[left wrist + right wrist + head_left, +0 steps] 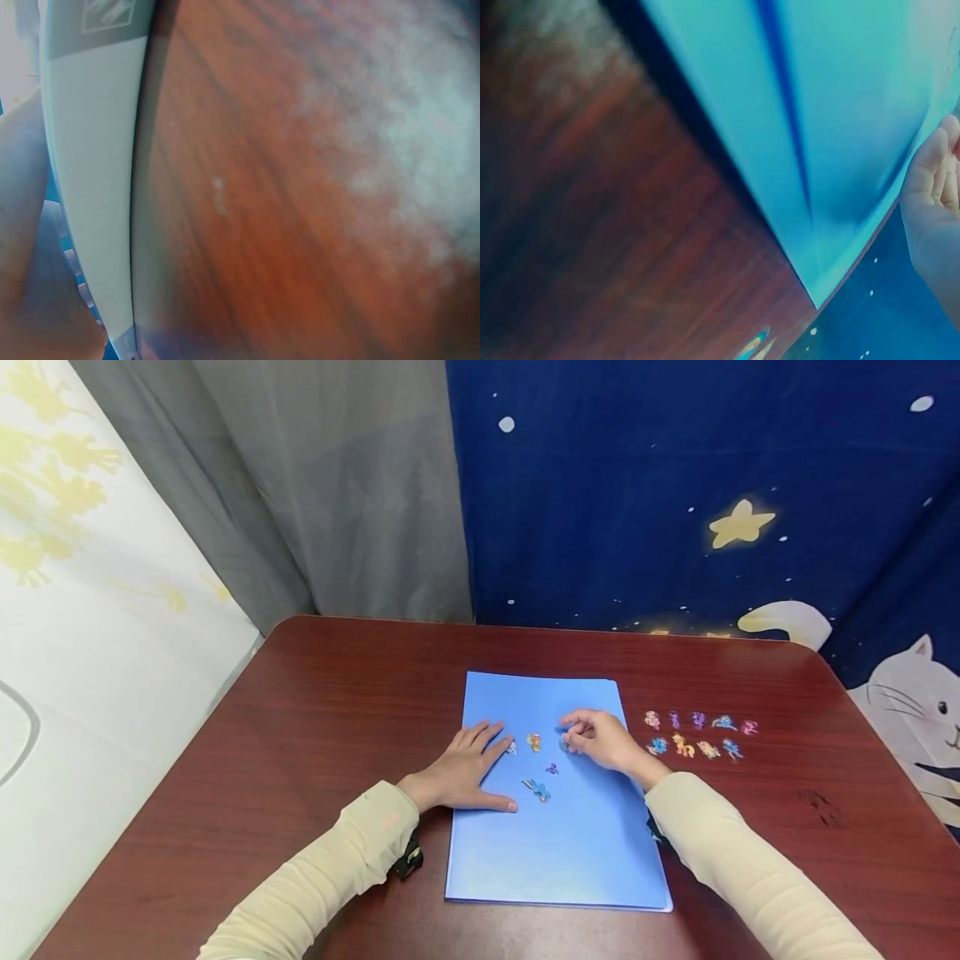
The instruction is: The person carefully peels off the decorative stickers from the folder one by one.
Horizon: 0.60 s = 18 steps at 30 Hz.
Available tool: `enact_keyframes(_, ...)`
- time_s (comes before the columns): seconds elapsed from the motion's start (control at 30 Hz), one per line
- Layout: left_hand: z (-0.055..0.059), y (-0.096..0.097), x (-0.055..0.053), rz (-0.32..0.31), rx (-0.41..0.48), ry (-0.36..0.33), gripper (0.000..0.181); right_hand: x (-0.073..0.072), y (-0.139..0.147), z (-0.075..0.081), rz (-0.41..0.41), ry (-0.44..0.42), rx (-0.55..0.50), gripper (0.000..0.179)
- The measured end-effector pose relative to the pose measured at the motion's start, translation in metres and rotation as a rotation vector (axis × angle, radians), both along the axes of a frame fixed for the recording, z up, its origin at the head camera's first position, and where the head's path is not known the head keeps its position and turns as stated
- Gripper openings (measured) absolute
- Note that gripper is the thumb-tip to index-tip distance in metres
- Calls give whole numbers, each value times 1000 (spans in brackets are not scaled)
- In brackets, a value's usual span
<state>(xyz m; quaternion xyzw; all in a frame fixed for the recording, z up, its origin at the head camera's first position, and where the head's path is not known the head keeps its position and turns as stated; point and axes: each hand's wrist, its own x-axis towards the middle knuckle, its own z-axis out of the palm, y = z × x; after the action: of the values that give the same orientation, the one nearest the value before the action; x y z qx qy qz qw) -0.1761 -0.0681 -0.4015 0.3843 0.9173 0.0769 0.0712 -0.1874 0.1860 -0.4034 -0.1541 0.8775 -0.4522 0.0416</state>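
My left hand [465, 768] rests flat on the left part of a blue folder [555, 860], fingers spread and thumb pointing right. Beside its fingertips lies a small whitish sticker [512, 747]. Over the folder's right half, my right hand [600, 739] has bent fingers and pinches a small blue sticker [564, 744] close above the surface. Between the hands lie an orange cartoon sticker [534, 742], a purple one [552, 768] and a blue winged one [537, 790]. The right wrist view catches the right hand [937, 195] at its edge, fingertips near the folder.
Two rows of colourful cartoon stickers, among them an orange pony [682, 745], lie right of the folder on the dark red-brown table [337, 693]. A grey curtain [360, 485] and a blue starry curtain [637, 485] hang behind the table's far edge.
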Motion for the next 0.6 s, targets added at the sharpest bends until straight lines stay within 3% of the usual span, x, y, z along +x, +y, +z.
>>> enact_keyframes(0.13,-1,0,0,-1,3,2,95,2,5,1,-7,-39,-51,17)
enact_keyframes(0.37,-1,0,0,-7,10,1,95,7,19,0,-41,-35,-116,12)
enact_keyframes(0.6,-2,0,0,-8,21,1,95,13,50,-4,-147,-5,-165,13)
